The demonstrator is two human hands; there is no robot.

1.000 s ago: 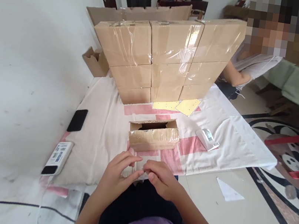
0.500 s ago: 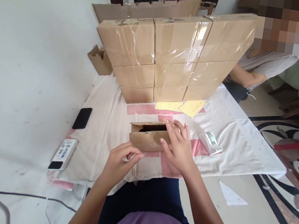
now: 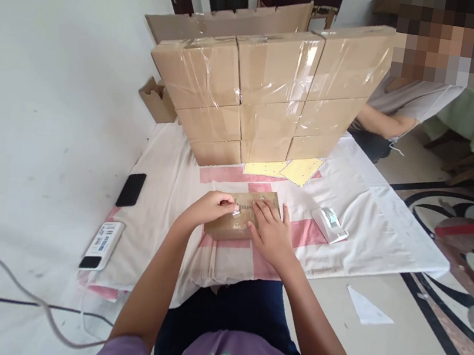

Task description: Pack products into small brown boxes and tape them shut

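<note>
A small brown cardboard box (image 3: 229,228) sits on the cloth in front of me, its top flaps meeting at a ragged seam. My right hand (image 3: 271,230) lies on the right part of the top with its fingers spread, pressing on the flaps. My left hand (image 3: 213,206) pinches a small shiny piece of clear tape (image 3: 236,209) at the left part of the seam. Fingers hide portions of both the tape and the top. To the right of the box stands a white tape dispenser (image 3: 330,224).
Behind the box rises a wall of taped cardboard boxes (image 3: 276,76), with yellow cards (image 3: 302,171) at its foot. A black phone (image 3: 130,189) and a white power bank-like device (image 3: 102,245) lie along the left edge. Another person's arm (image 3: 381,122) shows beyond the table.
The box's open gap is now closed by its flaps. My left hand has moved up from the near edge onto the top, and my right hand lies flatter on it.
</note>
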